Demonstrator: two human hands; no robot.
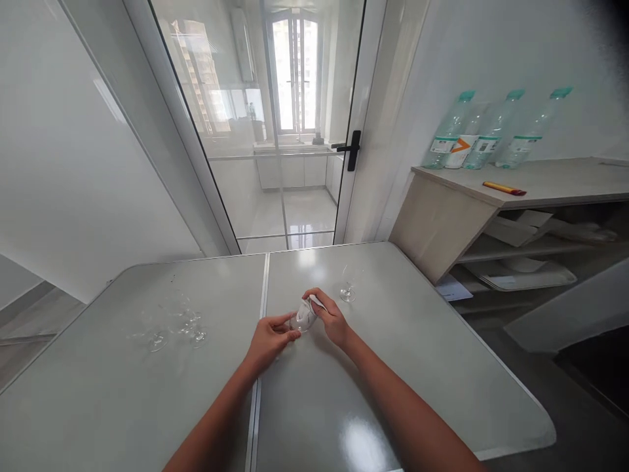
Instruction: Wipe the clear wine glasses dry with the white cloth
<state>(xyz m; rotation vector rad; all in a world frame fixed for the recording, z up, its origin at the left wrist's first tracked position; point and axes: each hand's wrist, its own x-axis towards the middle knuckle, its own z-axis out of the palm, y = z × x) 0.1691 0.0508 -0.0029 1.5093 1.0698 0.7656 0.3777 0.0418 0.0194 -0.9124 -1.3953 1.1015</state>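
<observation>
Item: wine glass [297, 322], held above the table [393, 406] centre seam. Left hand [269, 339] fingers pinch it; right hand [334, 321] fingers press a white cloth [308, 312] into it. Likely hazards: twisting too hard cracks thin glass; slipping grip drops it.

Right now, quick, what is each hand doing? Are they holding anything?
Left hand: closed on the glass.
Right hand: closed on the white cloth, pressed against the glass.
</observation>
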